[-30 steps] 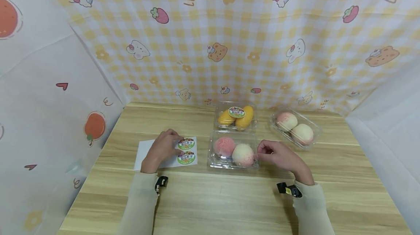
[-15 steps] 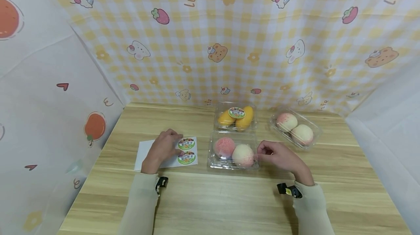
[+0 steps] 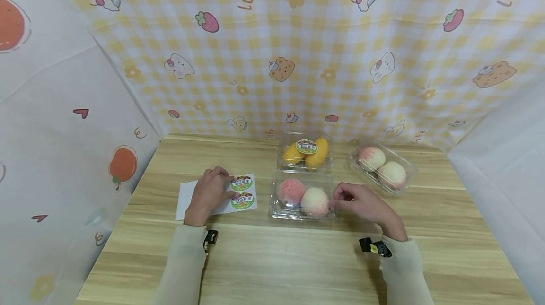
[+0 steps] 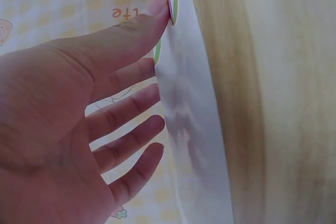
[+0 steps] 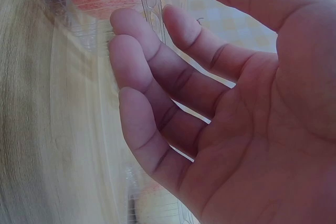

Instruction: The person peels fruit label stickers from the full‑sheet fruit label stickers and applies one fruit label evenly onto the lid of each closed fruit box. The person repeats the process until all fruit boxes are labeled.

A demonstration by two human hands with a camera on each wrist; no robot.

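My left hand (image 3: 210,195) lies over a white sticker sheet (image 3: 184,195) bearing two oval fruit stickers. The thumb tip touches the edge of the lower sticker (image 3: 243,201), and the index fingertip reaches the upper sticker (image 3: 241,182). In the left wrist view the other fingers of that hand are spread. My right hand (image 3: 364,203) has curled fingers at the right rim of a clear plastic fruit box (image 3: 281,214), which it holds. Inside sit a pink peach (image 3: 291,191) and a pale peach (image 3: 315,201). The right wrist view has the plastic rim close by the fingertips.
Behind that box stands another clear box with two mangoes (image 3: 321,156) and an oval sticker (image 3: 306,146) on its lid. A third clear box (image 3: 402,187) with two peaches (image 3: 391,174) lies at the back right. A patterned curtain (image 3: 272,35) borders the wooden table (image 3: 285,262).
The right end of the sticker sheet has shifted slightly upward in the head view, with the lower sticker. My left thumb moved a little with it; my right hand stayed put.
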